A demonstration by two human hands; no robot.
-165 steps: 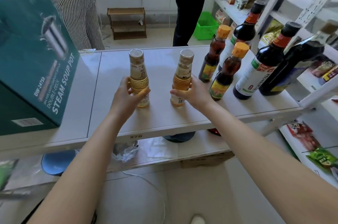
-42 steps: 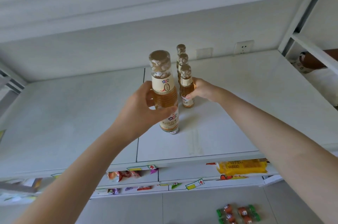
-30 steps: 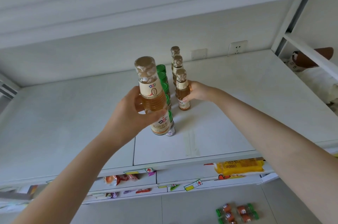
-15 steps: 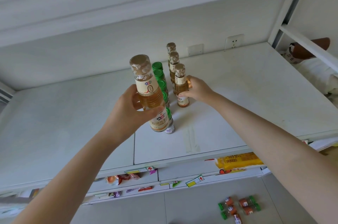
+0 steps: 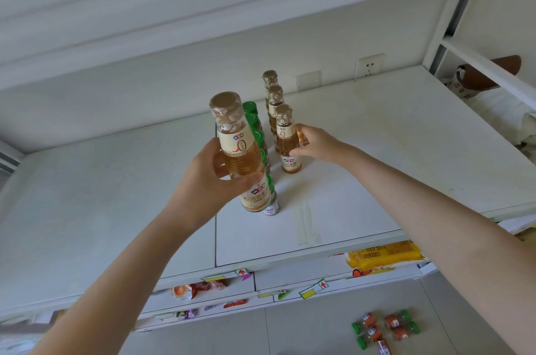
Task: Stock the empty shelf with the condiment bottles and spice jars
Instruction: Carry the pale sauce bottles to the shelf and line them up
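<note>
My left hand [image 5: 208,183] grips an amber vinegar bottle [image 5: 237,148] with a tan foil cap, held upright just above the white shelf [image 5: 377,169]. Behind it stands a row of green-capped spice jars [image 5: 255,134], partly hidden by the bottle. My right hand [image 5: 311,142] is wrapped around a second amber bottle [image 5: 287,140] standing on the shelf. That bottle is the front one of a row of three; the other two bottles [image 5: 274,93] line up behind it toward the wall.
Wall sockets [image 5: 369,66] sit behind the shelf. An upright post [image 5: 446,15] bounds the shelf on the right. A lower shelf holds snack packets [image 5: 383,251] and price tags. Several small jars [image 5: 383,328] lie on the floor below.
Since 5.5 s ago both bottles came from a table to this shelf. In the last second my left hand's bottle shifted slightly left, uncovering the green-capped jars; my right hand stayed on the front bottle.
</note>
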